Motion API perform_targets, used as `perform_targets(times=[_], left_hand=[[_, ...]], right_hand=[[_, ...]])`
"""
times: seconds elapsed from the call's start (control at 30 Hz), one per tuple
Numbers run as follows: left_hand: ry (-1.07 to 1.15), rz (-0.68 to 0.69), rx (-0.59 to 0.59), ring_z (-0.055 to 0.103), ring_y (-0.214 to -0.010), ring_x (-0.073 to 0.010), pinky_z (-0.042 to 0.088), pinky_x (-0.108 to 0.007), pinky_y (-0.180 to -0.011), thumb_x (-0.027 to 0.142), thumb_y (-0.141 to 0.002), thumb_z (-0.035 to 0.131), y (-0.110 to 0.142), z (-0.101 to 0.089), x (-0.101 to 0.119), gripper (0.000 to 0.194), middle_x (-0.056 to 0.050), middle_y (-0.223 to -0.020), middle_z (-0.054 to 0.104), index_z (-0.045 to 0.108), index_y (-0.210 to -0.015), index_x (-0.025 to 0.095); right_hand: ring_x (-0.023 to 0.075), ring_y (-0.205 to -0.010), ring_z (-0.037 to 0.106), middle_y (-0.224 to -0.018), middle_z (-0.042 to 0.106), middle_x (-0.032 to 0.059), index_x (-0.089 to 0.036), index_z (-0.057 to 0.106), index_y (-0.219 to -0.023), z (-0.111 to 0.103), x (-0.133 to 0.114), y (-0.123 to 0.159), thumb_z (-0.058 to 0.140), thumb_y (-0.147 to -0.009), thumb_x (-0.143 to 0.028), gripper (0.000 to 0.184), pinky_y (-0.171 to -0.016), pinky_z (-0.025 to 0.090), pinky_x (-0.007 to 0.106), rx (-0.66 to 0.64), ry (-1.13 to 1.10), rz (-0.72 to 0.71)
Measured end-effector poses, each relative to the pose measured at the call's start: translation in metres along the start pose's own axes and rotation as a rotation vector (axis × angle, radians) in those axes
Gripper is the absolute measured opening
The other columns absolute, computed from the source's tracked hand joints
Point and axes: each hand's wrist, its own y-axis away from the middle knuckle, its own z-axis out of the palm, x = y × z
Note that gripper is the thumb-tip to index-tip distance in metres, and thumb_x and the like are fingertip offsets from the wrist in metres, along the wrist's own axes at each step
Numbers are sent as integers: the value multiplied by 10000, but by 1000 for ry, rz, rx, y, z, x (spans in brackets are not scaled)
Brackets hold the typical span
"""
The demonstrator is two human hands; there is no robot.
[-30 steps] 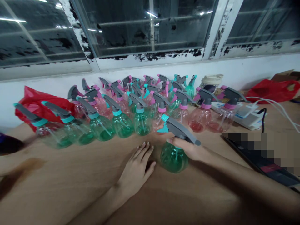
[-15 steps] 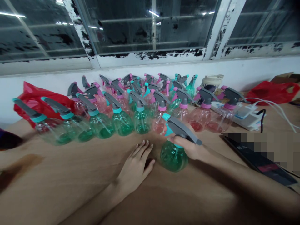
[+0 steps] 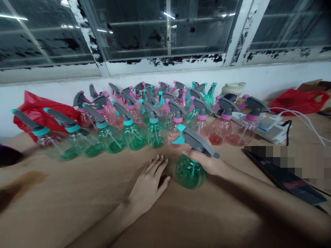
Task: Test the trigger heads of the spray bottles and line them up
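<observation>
A green spray bottle (image 3: 190, 172) with a grey and teal trigger head stands on the wooden table (image 3: 64, 203) in front of me. My right hand (image 3: 208, 162) is wrapped round its neck just under the trigger head. My left hand (image 3: 148, 184) lies flat on the table immediately left of the bottle, fingers stretched out and holding nothing. Behind them stand several rows of green spray bottles (image 3: 133, 132) and pink spray bottles (image 3: 221, 125) against the wall.
A red plastic bag (image 3: 38, 110) lies at the back left and another red bag (image 3: 297, 100) at the back right. A white power strip (image 3: 271, 129) with cables sits right of the bottles. A dark flat device (image 3: 287, 179) lies at the right.
The bottle's trigger head tipped up slightly in my right hand and came back down. My left hand has stayed flat on the table.
</observation>
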Motion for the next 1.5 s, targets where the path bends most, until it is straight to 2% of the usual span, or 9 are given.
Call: perform_targets(times=[0.23,0.4,0.53,0.7,0.8,0.93,1.07,1.2,1.5], left_hand=[[0,-2,5,390,-1321,-235,354,-437,-1074,325,-965,382,0,1,-1,448,-123,-1407,461,396,-1358,112],[19,8,0,372,-1332,-239,351,-445,-1073,318,-964,377,-1,-1,-2,455,-129,-1406,461,384,-1367,107],[39,5,8,373,-1331,-239,343,-449,-1078,329,-961,376,-1,0,-2,453,-116,-1408,462,386,-1368,129],[38,6,7,367,-1335,-241,343,-446,-1078,335,-963,376,-1,1,-3,453,-123,-1401,469,404,-1355,110],[36,4,6,371,-1332,-240,341,-440,-1080,333,-964,382,0,1,-3,446,-124,-1397,474,413,-1350,112],[21,4,9,387,-1322,-240,346,-432,-1078,336,-962,394,0,1,-2,439,-132,-1395,474,432,-1334,106],[1,4,-6,387,-1322,-245,347,-442,-1077,331,-961,399,0,0,-1,445,-136,-1400,467,430,-1334,90],[4,-4,-6,402,-1312,-246,358,-445,-1070,333,-961,394,0,-1,0,442,-135,-1395,474,430,-1332,94],[46,-5,13,414,-1304,-254,369,-455,-1057,325,-959,393,0,-1,0,421,-135,-1383,487,415,-1330,127]], right_hand=[[108,-527,380,-636,470,-50,-230,589,-833,-1,-2,-2,557,-737,-191,108,-506,333,256,-11,-30,-53],[121,-550,380,-550,328,-71,-237,545,-738,-1,-2,-2,565,-733,-201,41,-524,333,251,9,-30,-72],[111,-492,317,-528,280,-79,-236,482,-656,-2,1,-2,591,-725,-230,129,-481,301,248,47,11,-27],[114,-560,422,-654,492,-48,-222,549,-756,-2,0,-2,576,-720,-206,48,-520,339,251,12,-27,-28],[113,-612,469,-727,544,-40,-222,563,-800,-2,-6,-3,537,-715,-153,113,-567,364,253,-8,-67,-90],[108,-596,449,-726,531,-44,-225,554,-755,-2,-7,-3,534,-701,-130,111,-559,352,257,11,-14,-121],[95,-502,360,-639,482,-58,-226,561,-769,-3,-2,-1,542,-744,-182,54,-499,318,260,-5,-2,-67],[108,-551,372,-638,452,-45,-218,555,-735,-2,0,0,554,-749,-216,14,-517,327,265,25,45,-80],[100,-519,337,-578,353,-62,-224,376,-592,-2,-5,0,551,-722,-185,221,-468,265,260,51,36,-103]])
